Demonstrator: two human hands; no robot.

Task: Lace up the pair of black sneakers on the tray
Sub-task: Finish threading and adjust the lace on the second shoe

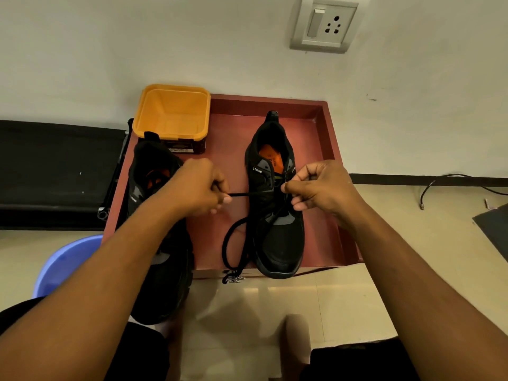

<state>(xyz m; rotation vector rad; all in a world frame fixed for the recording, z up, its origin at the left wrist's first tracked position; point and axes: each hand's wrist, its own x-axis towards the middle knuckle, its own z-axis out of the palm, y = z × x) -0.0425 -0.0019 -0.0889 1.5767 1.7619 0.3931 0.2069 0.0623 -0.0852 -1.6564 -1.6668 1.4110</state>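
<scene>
1. Right sneaker sits in the maroon tray, right of centre. Heel points to the far wall and the toe just overhangs the near rim. This puts the tongue and eyelets straight under both hands.
2. Left sneaker lies along the tray's left side, mostly hidden under the forearm. Its toe sticks well past the near edge. I can't tell whether it is laced.
3. Left hand is curled. Thumb and forefinger pinch the black lace and draw it taut to the left from the right sneaker's upper eyelets. Probably taking up slack in that row.
4. Right hand is at the right side of the same sneaker. Fingers are curled, and thumb and fingertip are pressed together on what looks like the other run of the lace. It is dark against the shoe, so the contact is hard to read. It likely holds that side against the pull.
5. Spare lace loops down the near-left side of the right sneaker, and its end drops over the tray's near rim. It is kept clear of the eyelets.
6. My read: lacing of the right sneaker is part done, with the upper rows in hand.
7. Orange tub is in the far-left corner of the tray. Blue tub is on the floor, near left.
</scene>
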